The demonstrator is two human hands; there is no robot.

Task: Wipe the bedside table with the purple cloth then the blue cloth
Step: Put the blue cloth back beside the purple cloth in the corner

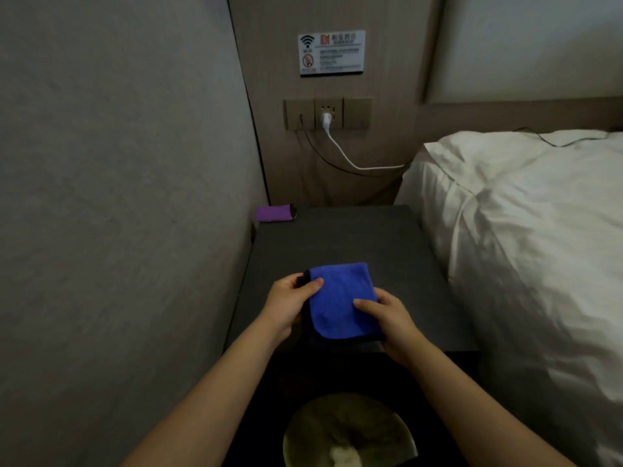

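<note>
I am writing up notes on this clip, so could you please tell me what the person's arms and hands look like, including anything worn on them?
Both forearms are bare as far as the picture shows, with no sleeves in view. The left hand and right hand wear no gloves, and I can see no rings, watch or bracelets, though the light is dim.

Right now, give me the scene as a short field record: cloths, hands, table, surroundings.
blue cloth: folded, held over the near part of the table
left hand: grips the blue cloth's left edge, thumb on top
right hand: grips its right edge, thumb on top
purple cloth: folded, lying at the table's far left corner by the wall
bedside table: dark top, between wall and bed
bed: white bedding, right of the table
white cable: plugged into the wall socket, runs toward the bed
bin: on the floor below the hands
</note>
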